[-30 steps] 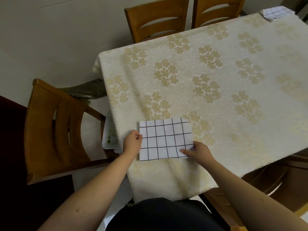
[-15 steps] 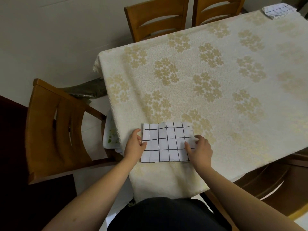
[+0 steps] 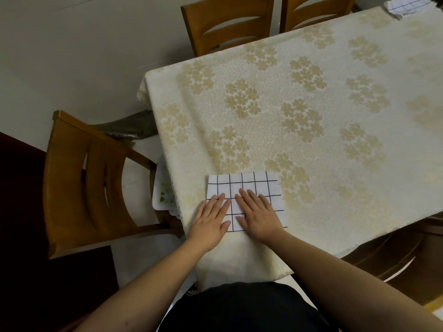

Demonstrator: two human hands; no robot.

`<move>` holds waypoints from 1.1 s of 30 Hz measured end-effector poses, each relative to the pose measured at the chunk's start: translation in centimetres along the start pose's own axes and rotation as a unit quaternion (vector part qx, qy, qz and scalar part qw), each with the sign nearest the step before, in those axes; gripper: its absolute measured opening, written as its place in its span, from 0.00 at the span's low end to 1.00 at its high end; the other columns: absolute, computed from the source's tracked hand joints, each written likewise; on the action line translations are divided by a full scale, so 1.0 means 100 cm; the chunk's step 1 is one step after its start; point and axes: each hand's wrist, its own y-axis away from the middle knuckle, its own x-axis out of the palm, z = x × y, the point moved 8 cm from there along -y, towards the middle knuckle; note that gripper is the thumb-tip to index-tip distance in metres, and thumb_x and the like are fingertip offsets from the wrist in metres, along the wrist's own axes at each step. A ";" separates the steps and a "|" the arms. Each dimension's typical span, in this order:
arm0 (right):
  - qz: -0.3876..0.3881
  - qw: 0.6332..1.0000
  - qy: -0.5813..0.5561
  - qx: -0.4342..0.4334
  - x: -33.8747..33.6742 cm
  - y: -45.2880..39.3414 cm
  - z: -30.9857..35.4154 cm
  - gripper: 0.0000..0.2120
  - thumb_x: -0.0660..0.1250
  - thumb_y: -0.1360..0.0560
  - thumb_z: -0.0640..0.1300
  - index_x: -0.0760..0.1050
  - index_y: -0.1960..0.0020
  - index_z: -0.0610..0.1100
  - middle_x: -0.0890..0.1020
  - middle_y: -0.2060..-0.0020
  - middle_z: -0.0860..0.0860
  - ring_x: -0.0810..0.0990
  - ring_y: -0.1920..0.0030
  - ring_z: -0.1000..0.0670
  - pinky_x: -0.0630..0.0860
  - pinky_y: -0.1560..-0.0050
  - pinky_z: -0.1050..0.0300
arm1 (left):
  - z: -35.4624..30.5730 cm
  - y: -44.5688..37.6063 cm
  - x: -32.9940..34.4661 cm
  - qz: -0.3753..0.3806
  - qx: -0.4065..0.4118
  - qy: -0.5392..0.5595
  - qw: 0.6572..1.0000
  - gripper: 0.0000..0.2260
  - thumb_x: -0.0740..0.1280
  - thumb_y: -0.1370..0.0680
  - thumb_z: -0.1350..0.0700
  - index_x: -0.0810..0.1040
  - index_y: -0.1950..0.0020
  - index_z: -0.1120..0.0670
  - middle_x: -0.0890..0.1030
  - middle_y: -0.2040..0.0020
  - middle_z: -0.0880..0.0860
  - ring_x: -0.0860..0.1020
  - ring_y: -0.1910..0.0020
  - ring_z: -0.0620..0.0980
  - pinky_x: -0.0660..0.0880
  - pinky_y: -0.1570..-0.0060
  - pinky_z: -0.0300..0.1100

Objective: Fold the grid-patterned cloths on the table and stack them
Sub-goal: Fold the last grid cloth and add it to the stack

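White cloth ruled with a black grid, the folded cloth (image 3: 244, 190) lies flat as a rectangle near the worktop's near edge, toward its near left corner. Both hands lie on top of it, side by side. The left hand (image 3: 212, 220) presses on the cloth's left part with straight fingers laid close together, its heel past the near edge of the cloth and on the tablecloth (image 3: 311, 130). The right hand (image 3: 257, 213) lies flat on the cloth's middle and right part, fingers straight and slightly spread, pointing toward the far side. Neither hand curls round anything; each grip is apart, palms down, pressing the fabric against the worktop (image 3: 165, 149). The thumbs nearly meet over the cloth's near edge, with a narrow strip of grid showing between the two hands.

At the far right corner of the worktop lies a second grid cloth (image 3: 405, 6), rumpled and partly cut off by the frame, well apart from the folded one. The tablecloth is cream with pale gold flower clusters and hangs over the near edge and the left edge.

Wooden chairs stand round the worktop: one chair (image 3: 81, 178) at the left edge, with a white cushion (image 3: 163, 195) on its seat, and two chairs (image 3: 230, 22) along the far edge.
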 end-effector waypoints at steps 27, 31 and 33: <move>-0.072 0.842 -0.366 0.389 -0.015 0.063 -0.092 0.18 0.68 0.25 0.46 0.69 0.39 0.41 0.77 0.59 0.51 0.76 0.62 0.51 0.71 0.66 0.58 | 0.053 -0.009 -0.031 0.053 -0.339 0.179 0.922 0.13 0.64 0.21 0.49 0.76 0.41 0.55 0.73 0.40 0.56 0.74 0.43 0.56 0.69 0.40 0.52; -0.005 0.855 -0.345 0.387 -0.007 0.073 -0.087 0.14 0.70 0.28 0.48 0.72 0.47 0.44 0.80 0.56 0.49 0.77 0.59 0.50 0.73 0.61 0.57 | 0.048 -0.020 -0.038 0.022 -0.316 0.264 0.911 0.08 0.61 0.19 0.54 0.72 0.41 0.54 0.77 0.52 0.54 0.77 0.55 0.55 0.74 0.57 0.45; 0.059 0.869 -0.332 0.363 -0.001 0.077 -0.078 0.11 0.72 0.29 0.49 0.74 0.53 0.45 0.81 0.59 0.49 0.78 0.61 0.51 0.73 0.64 0.59 | 0.048 -0.029 -0.045 -0.005 -0.287 0.290 0.913 0.06 0.61 0.19 0.56 0.70 0.42 0.52 0.77 0.55 0.53 0.76 0.59 0.53 0.71 0.65 0.43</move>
